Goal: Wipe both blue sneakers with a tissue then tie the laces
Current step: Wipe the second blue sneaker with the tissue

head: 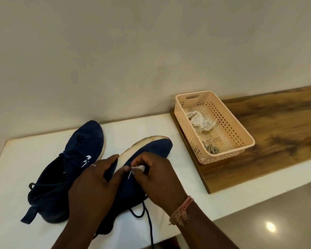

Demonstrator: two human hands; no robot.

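**Wad of tissue worked against the tipped sneaker**

The person stood over the white worktop [16, 159] with the near sneaker [151, 150] tipped on its side, pale sole edge up. The left hand [93, 187] held it by the sole, fingers curled over the rim, its grip clamped on the shoe. The right hand [154, 177] pinched a small crumpled tissue [139, 168] against the blue upper, grip closed on the wad. A pale thread band [182, 211] circled that wrist.

Left of the held sneaker, just beside it, lay the second sneaker [83, 150], upright, toe toward the wall, laces loose. Dark laces [148, 220] trailed from the held sneaker toward the worktop's near edge.

Right of that sneaker, a peach perforated basket [244, 141] sat on a wooden board [276, 132]; inside lay a crumpled white tissue [201, 121] and a smaller greyish wad [211, 148].
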